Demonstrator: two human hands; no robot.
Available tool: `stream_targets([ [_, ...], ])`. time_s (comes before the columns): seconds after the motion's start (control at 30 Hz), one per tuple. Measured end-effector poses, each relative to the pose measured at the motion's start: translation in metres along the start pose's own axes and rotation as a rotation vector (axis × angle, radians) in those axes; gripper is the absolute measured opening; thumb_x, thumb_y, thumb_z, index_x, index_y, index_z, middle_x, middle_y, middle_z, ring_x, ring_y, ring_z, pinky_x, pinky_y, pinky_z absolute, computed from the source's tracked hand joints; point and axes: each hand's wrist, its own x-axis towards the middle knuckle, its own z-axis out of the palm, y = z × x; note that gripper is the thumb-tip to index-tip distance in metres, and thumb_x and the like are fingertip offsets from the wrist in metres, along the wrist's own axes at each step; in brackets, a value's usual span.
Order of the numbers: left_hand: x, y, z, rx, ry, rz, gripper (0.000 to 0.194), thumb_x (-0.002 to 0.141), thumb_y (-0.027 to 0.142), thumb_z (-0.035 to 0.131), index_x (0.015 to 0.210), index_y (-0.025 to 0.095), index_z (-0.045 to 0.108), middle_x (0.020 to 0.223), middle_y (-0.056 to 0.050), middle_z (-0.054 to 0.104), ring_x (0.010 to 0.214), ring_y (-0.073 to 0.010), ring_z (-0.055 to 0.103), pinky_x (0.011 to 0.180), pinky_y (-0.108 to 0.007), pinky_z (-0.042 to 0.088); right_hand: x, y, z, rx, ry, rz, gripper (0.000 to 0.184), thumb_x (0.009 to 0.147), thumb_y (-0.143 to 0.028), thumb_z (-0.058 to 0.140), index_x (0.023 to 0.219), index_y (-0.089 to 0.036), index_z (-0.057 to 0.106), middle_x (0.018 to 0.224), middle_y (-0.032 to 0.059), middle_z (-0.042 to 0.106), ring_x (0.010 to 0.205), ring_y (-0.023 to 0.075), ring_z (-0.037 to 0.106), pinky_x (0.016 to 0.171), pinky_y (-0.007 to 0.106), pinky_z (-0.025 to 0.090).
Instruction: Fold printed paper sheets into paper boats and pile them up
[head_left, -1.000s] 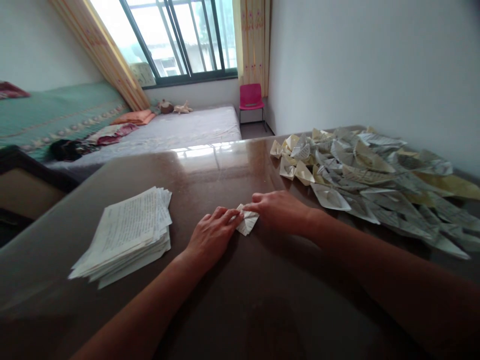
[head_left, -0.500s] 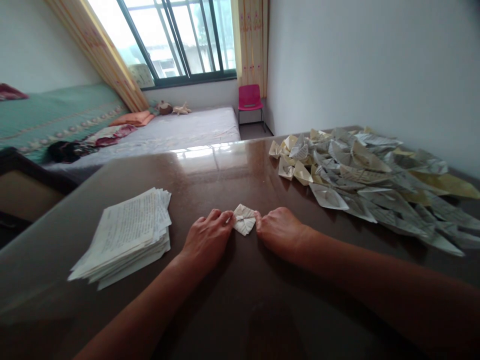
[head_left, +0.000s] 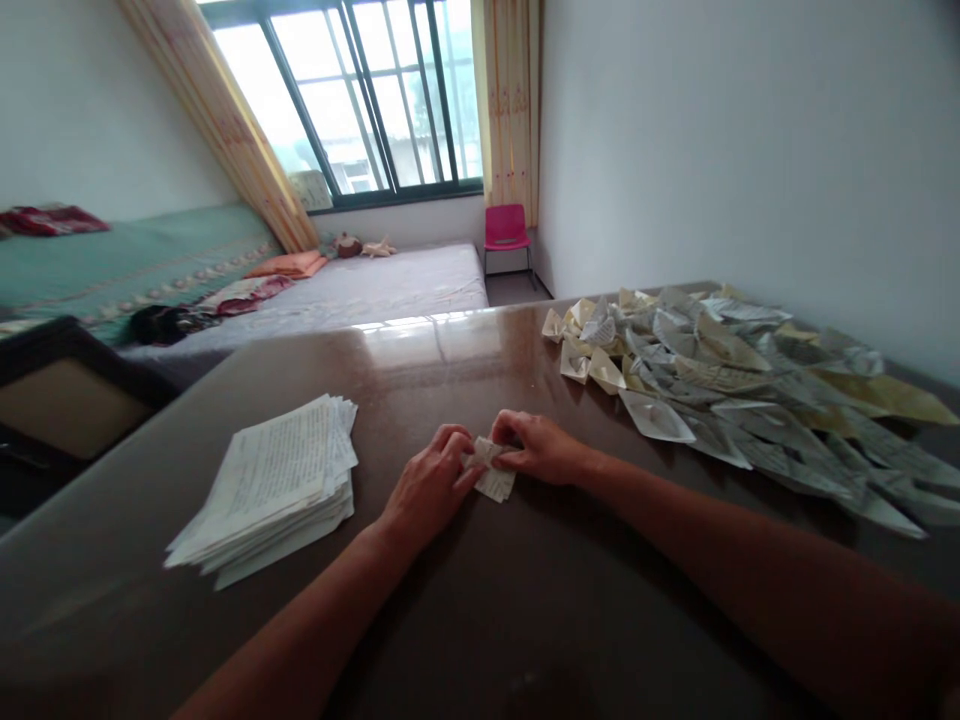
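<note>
A small folded piece of printed paper (head_left: pixel 496 484) lies on the brown table between my two hands. My left hand (head_left: pixel 433 475) pinches its left edge, fingers bent and the thumb along the side. From the right, my right hand (head_left: pixel 541 446) grips the paper's upper right part between thumb and curled fingers. My fingertips cover some of the folds. To the left sits a stack of printed sheets (head_left: pixel 274 480), its edges uneven. On the right spreads a heap of folded paper boats (head_left: pixel 720 370), white, grey and yellowish.
The glossy table (head_left: pixel 420 620) reaches forward to a bed (head_left: pixel 420 275) below the window. A dark-framed chair (head_left: pixel 75 400) stands at the table's left edge. Beyond the far end is a pink chair (head_left: pixel 507 230). A white wall (head_left: pixel 735 140) runs along the right.
My hands have shifted from the paper's side corners to its upper part, and its visible shape has changed from a diamond to a partly covered folded piece. The view has tilted up slightly.
</note>
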Motion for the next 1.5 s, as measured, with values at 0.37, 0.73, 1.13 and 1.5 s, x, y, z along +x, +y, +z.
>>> stream_targets([
  [0.37, 0.006, 0.005, -0.011, -0.467, 0.166, -0.193, 0.02, 0.086, 0.037, 0.057, 0.088, 0.017, 0.064, 0.07, 0.001, 0.06, 0.062, -0.0113, 0.055, 0.057, -0.022, 0.042, 0.003, -0.006, 0.008, 0.454, 0.219, -0.037, 0.039, 0.073, -0.029, 0.071, 0.104, -0.019, 0.05, 0.098, 0.0044, 0.064, 0.086, 0.0152, 0.061, 0.072, 0.027, 0.048],
  [0.73, 0.006, -0.004, -0.001, -0.571, 0.256, -0.109, 0.022, 0.086, 0.03, 0.057, 0.105, 0.02, 0.055, 0.105, -0.006, 0.063, 0.097, -0.019, 0.061, 0.08, -0.035, 0.055, -0.001, -0.011, 0.008, 0.0, 0.322, -0.161, 0.008, 0.086, -0.026, 0.058, 0.082, -0.019, 0.058, 0.079, 0.0007, 0.063, 0.073, 0.0142, 0.057, 0.067, 0.025, 0.042],
  [1.13, 0.0, -0.01, -0.007, 0.077, 0.043, 0.278, 0.023, 0.093, 0.02, 0.044, 0.093, 0.023, 0.067, 0.088, -0.004, 0.065, 0.084, -0.0172, 0.055, 0.073, -0.028, 0.048, -0.006, -0.009, -0.002, -0.653, 0.015, -0.358, 0.013, 0.089, -0.024, 0.054, 0.1, -0.022, 0.062, 0.096, 0.0054, 0.064, 0.093, 0.0205, 0.054, 0.078, 0.032, 0.036],
  [1.5, 0.003, -0.017, -0.013, -0.088, -0.106, 0.198, 0.021, 0.089, 0.026, 0.055, 0.102, 0.028, 0.072, 0.099, -0.003, 0.067, 0.094, -0.0174, 0.057, 0.085, -0.029, 0.046, -0.007, 0.011, -0.021, -0.252, -0.164, -0.361, 0.017, 0.087, -0.026, 0.058, 0.097, -0.027, 0.07, 0.095, 0.0016, 0.065, 0.089, 0.015, 0.058, 0.078, 0.025, 0.04],
])
